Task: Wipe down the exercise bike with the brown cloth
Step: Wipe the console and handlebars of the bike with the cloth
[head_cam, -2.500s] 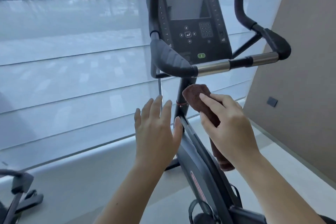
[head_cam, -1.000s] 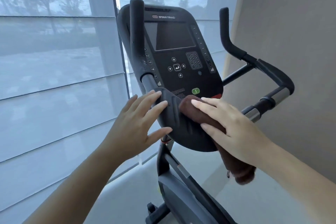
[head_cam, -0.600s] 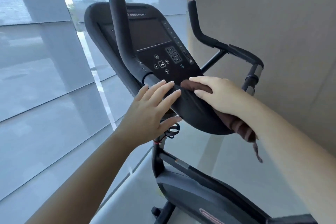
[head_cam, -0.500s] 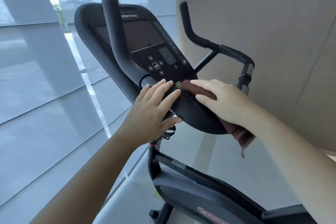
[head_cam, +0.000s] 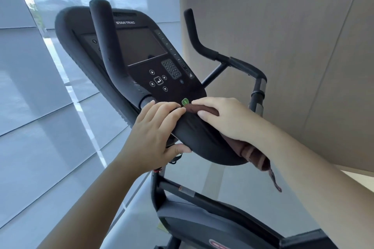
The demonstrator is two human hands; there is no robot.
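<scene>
**Head view: both hands on the bike's handlebar pad**

We look down at the bike, its console tilted up toward us and a green button at its lower edge. Our right hand lies flat, fingers together, pressing the cloth onto the black pad just below that button. The cloth runs under our palm and hangs off the pad's near edge by our wrist, a thin strip dangling. Our left hand grips the pad beside it, fingers curled over the top, thumb underneath. The two hands' fingertips nearly meet. A beige wall stands to the right.
</scene>
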